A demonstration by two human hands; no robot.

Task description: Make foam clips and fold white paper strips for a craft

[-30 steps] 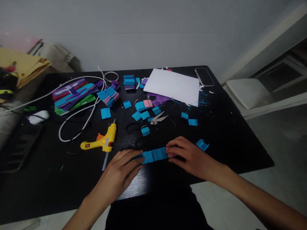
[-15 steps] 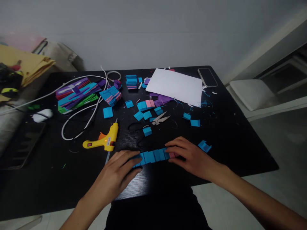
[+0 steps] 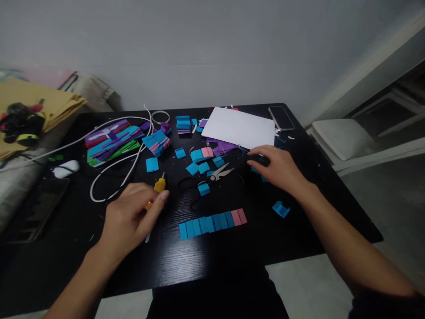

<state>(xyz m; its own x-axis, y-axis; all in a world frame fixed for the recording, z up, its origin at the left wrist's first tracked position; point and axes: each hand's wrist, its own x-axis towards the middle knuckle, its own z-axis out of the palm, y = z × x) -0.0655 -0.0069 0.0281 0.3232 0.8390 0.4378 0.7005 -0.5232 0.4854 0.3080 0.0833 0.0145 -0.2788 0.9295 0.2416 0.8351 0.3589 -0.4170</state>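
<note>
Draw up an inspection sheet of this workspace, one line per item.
Surface: black table, scattered with paper bits.
Job's things: row of blue and pink paper pieces lying near the front edge; yellow glue gun, partly hidden.
Clutter: scissors with blades parted, white sheet, phone.
Hands: left hand closed around the glue gun; right hand, fingers parted, at loose blue pieces, contact unclear.
Cables: white cable looped on the table's left side.
Surroundings: grey wall behind, pale seat at right.

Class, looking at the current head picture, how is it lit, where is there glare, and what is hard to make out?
Head view: dim overall, with pale glare on the black table, near its front edge; head view also: fine detail is soft, and the dark handles of the scissors nearly merge with the tabletop.
</note>
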